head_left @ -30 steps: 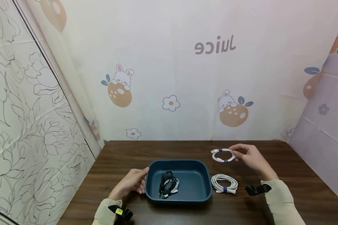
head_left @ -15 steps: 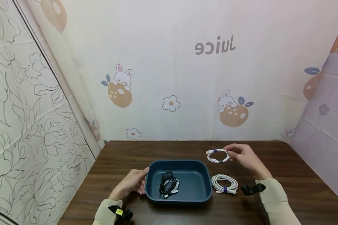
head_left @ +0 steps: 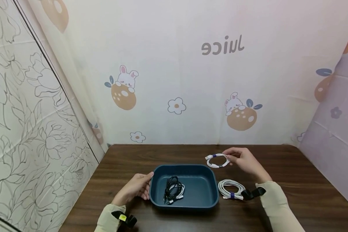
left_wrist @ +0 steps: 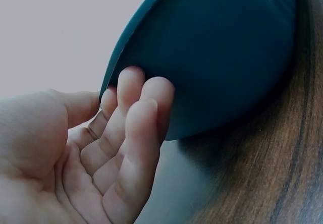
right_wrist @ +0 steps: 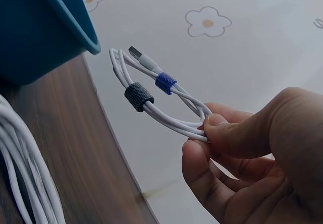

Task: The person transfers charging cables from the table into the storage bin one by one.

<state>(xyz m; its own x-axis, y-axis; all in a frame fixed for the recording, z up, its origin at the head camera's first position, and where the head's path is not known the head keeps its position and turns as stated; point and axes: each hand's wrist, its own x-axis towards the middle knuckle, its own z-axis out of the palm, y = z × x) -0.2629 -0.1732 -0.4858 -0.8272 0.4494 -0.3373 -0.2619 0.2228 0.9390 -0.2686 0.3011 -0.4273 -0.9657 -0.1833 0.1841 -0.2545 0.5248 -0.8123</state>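
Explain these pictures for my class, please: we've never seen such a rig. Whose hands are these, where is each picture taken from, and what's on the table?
There is no robot, just a person's two bare hands. The wide picture is taken from the head, the two close ones from the left and right wrists. On the table stands a blue tray with a black cable and a white one inside. A thicker coil lies beside it, on the right. The left hand grips the tray's left edge. The right hand pinches a looped thin cable in the air.
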